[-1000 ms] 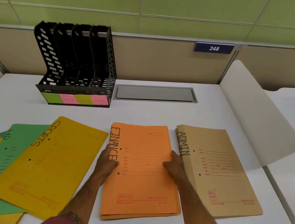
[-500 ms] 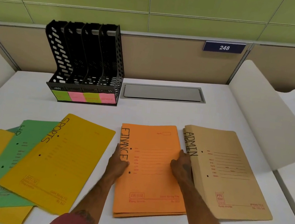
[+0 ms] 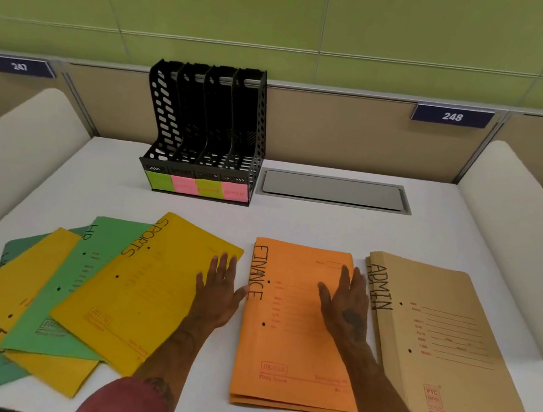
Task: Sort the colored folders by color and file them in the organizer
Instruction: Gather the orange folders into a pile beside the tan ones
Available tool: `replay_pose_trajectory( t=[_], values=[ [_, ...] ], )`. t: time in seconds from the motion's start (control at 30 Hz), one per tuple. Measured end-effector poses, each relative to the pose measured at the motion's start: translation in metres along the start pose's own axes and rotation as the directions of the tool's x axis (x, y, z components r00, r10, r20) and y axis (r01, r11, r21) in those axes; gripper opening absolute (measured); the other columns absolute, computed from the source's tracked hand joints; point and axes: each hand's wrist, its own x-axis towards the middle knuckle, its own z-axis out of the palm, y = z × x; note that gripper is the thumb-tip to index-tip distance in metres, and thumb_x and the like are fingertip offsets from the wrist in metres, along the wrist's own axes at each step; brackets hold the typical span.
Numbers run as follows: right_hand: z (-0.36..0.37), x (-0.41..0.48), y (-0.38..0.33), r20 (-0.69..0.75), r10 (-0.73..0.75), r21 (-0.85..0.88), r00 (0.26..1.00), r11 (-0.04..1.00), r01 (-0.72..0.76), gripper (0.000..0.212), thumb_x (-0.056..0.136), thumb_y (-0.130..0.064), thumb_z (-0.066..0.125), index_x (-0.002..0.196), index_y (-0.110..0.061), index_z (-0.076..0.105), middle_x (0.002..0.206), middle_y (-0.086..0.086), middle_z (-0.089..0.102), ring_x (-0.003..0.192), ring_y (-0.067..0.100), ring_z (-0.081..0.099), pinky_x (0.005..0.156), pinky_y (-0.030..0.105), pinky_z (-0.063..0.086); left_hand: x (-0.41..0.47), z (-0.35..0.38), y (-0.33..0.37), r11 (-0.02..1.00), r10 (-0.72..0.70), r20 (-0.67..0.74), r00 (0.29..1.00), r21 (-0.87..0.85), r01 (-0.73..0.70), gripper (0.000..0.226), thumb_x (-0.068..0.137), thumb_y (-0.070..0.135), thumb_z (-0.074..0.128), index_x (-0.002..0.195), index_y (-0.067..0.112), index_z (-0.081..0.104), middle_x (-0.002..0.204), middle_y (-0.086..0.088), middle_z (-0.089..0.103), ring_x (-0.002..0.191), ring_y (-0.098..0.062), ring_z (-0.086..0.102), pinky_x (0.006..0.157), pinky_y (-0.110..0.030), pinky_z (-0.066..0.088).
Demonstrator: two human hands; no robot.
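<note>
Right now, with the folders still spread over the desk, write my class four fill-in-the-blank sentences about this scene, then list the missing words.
1. The orange folder is labelled ____.
2. The right hand lies flat on the ____ folder.
3. The left hand rests on a yellow folder marked ____.
4. The black organizer holds ____ folders so far.

Missing words: FINANCE; orange; SPORTS; no

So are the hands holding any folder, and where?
Nothing is gripped. The left hand lies flat on the yellow SPORTS folder's right edge; the right hand lies flat on the orange FINANCE folder.
</note>
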Motion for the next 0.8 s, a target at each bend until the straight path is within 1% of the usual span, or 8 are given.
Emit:
replay_pose_trajectory(
  t=[0.1,0.17,0.27,0.37,0.4,0.47,0.6,0.8],
  values=[
    [0.006,-0.003,-0.013,-0.015,-0.101,-0.116,0.995,0.988,0.099,0.084,0.096,-0.066,0.02,0.159,-0.013,0.005,0.166,0.018,-0.003,0.154,0.033,-0.004,0.121,0.054,0.014,-0.006,-0.009,-0.016,0.985,0.013,-0.101,0.995,0.173,0.005,0.099,0.069,0.078,-0.028,0.151,0.023,-0.02,0.158,-0.005,-0.026,0.15,-0.029,-0.019,0.118,-0.054,-0.006],
    [0.009,-0.004,-0.022,-0.01,-0.164,-0.179,0.986,0.971,0.16,0.089,0.091,-0.073,0.003,0.159,-0.015,-0.001,0.165,0.018,-0.008,0.154,0.034,-0.006,0.121,0.057,0.014,-0.011,-0.016,-0.028,0.97,0.015,-0.136,0.991,0.242,0.019,0.103,0.062,0.077,-0.037,0.149,0.023,-0.021,0.16,-0.005,-0.023,0.15,-0.03,-0.018,0.118,-0.055,-0.006],
    [0.014,-0.005,-0.035,0.033,-0.242,-0.213,0.97,0.946,0.243,0.096,0.083,-0.076,-0.008,0.158,-0.017,-0.006,0.164,0.017,-0.014,0.153,0.034,-0.009,0.12,0.058,0.01,-0.021,-0.03,-0.041,0.973,0.005,-0.145,0.989,0.229,0.029,0.104,0.07,0.078,-0.029,0.154,0.021,-0.007,0.164,-0.007,-0.01,0.151,-0.031,-0.011,0.118,-0.056,-0.003],
    [0.02,-0.005,-0.047,0.068,-0.283,-0.199,0.957,0.936,0.291,0.098,0.08,-0.078,-0.01,0.157,-0.019,-0.008,0.164,0.015,-0.017,0.153,0.033,-0.012,0.12,0.059,0.008,-0.034,-0.043,-0.051,0.976,0.003,-0.185,0.983,0.214,0.038,0.098,0.084,0.076,-0.012,0.155,0.015,0.018,0.163,-0.012,0.013,0.15,-0.036,0.01,0.116,-0.061,0.012],
    [0.021,-0.005,-0.051,0.077,-0.293,-0.19,0.953,0.934,0.303,0.098,0.08,-0.079,-0.01,0.158,-0.019,-0.008,0.164,0.015,-0.018,0.153,0.032,-0.013,0.12,0.059,0.008,-0.038,-0.044,-0.056,0.977,-0.005,-0.192,0.981,0.208,0.045,0.095,0.086,0.075,-0.007,0.155,0.015,0.021,0.162,-0.012,0.016,0.15,-0.036,0.012,0.115,-0.062,0.014],
    [0.025,-0.007,-0.058,0.088,-0.313,-0.171,0.946,0.93,0.324,0.097,0.08,-0.079,-0.009,0.157,-0.02,-0.009,0.164,0.014,-0.018,0.153,0.032,-0.013,0.12,0.059,0.008,-0.043,-0.046,-0.066,0.977,-0.027,-0.193,0.981,0.203,0.067,0.093,0.085,0.074,-0.003,0.156,0.017,0.012,0.164,-0.011,0.007,0.151,-0.034,0.003,0.117,-0.06,0.009],
    [0.034,-0.011,-0.072,0.092,-0.33,-0.159,0.939,0.926,0.341,0.093,0.082,-0.078,-0.007,0.155,-0.021,-0.012,0.164,0.014,-0.018,0.153,0.032,-0.012,0.12,0.06,0.009,-0.046,-0.042,-0.089,0.965,-0.055,-0.213,0.975,0.239,0.107,0.092,0.08,0.076,-0.009,0.154,0.021,-0.011,0.164,-0.007,-0.013,0.15,-0.028,-0.016,0.118,-0.057,-0.001],
    [0.049,-0.017,-0.098,0.092,-0.332,-0.144,0.939,0.928,0.342,0.09,0.085,-0.079,-0.005,0.155,-0.023,-0.013,0.163,0.011,-0.021,0.153,0.03,-0.014,0.121,0.059,0.006,-0.046,-0.049,-0.119,0.961,-0.049,-0.203,0.978,0.257,0.101,0.094,0.076,0.076,-0.017,0.152,0.022,-0.018,0.163,-0.007,-0.019,0.15,-0.027,-0.019,0.119,-0.056,-0.002]
  ],
)
